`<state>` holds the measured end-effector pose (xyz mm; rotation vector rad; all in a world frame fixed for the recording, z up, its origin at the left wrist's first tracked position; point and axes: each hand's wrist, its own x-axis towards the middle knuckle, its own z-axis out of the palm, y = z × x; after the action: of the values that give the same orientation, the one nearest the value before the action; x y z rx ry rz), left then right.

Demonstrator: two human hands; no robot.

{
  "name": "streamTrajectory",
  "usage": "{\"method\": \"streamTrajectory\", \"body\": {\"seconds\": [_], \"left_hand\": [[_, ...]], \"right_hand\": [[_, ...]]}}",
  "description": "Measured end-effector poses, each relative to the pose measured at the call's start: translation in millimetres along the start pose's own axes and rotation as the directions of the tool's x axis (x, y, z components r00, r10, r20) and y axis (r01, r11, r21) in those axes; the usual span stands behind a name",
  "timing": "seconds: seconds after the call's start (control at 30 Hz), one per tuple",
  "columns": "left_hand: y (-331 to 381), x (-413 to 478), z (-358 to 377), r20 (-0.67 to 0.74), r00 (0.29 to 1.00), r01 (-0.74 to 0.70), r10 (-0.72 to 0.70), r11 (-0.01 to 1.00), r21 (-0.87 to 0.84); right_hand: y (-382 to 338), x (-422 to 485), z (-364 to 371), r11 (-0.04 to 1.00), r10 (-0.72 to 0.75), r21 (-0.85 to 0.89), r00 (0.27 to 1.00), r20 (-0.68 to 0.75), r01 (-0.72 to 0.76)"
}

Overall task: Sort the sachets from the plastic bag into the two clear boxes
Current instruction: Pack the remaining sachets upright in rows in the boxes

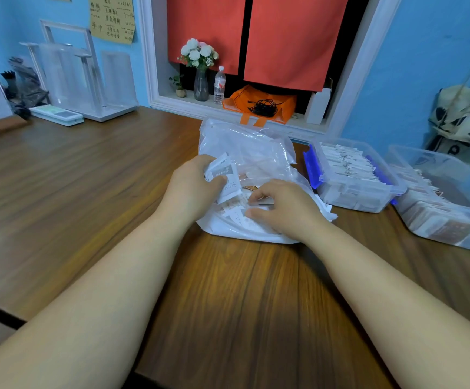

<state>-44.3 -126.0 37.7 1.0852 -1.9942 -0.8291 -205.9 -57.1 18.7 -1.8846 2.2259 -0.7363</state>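
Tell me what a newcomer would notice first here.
Both hands work at the crumpled plastic bag at centre: the left hand grips a bunch of white sachets, the right hand reaches among more. To the right stand two clear boxes already packed with sachets; red curtains hang behind.

Behind the brown wood-grain worktop (pixel 87 178), a white sill (pixel 169 101) held a grey glass vase of white flowers (pixel 201 85), a clear plastic water bottle (pixel 219 85) just beside it, and an orange fabric bag (pixel 241 101) with a tangled black cord (pixel 264 107) on top.
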Motion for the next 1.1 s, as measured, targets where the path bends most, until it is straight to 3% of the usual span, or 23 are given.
{"method": "streamTrajectory", "body": {"seconds": [0.07,0.13,0.23,0.43,0.67,0.8,1.0,1.1], "left_hand": [[0.0,-0.1,-0.4,-0.004,1.000,0.001,-0.001,1.000,0.010],[-0.9,0.2,-0.2,-0.007,1.000,0.004,-0.004,1.000,0.020],[-2.1,0.6,0.0,-0.006,1.000,0.010,-0.010,1.000,0.011],[-2.7,-0.9,3.1,0.010,1.000,0.001,-0.001,1.000,0.023],[-2.4,-0.8,3.6,0.019,1.000,0.001,-0.002,0.999,0.035],[-2.5,-2.3,4.1,0.024,1.000,-0.001,0.000,1.000,0.028],[-2.5,-3.1,0.6,-0.029,1.000,-0.008,0.007,0.999,-0.045],[-1.9,-4.1,0.1,-0.034,0.999,0.007,-0.011,0.993,-0.114]], "right_hand": [[-1.8,0.3,-0.3,0.985,-0.138,-0.103,0.990,0.030,0.141],[-1.0,-0.4,0.1,0.973,-0.222,-0.026,0.963,0.152,0.228],[3.6,-0.8,-0.2,0.977,-0.212,0.036,0.928,0.306,0.211],[3.4,1.6,-4.0,0.992,-0.124,0.017,0.943,0.309,0.124],[0.4,1.5,-2.6,0.993,-0.117,0.020,0.923,0.367,0.118],[3.0,2.1,1.8,0.993,-0.109,0.077,0.947,0.302,0.090],[4.1,-1.9,2.2,0.885,0.021,0.462,0.996,0.085,-0.058],[5.1,-1.2,0.2,0.866,0.053,0.500,0.998,-0.036,-0.028]]}}
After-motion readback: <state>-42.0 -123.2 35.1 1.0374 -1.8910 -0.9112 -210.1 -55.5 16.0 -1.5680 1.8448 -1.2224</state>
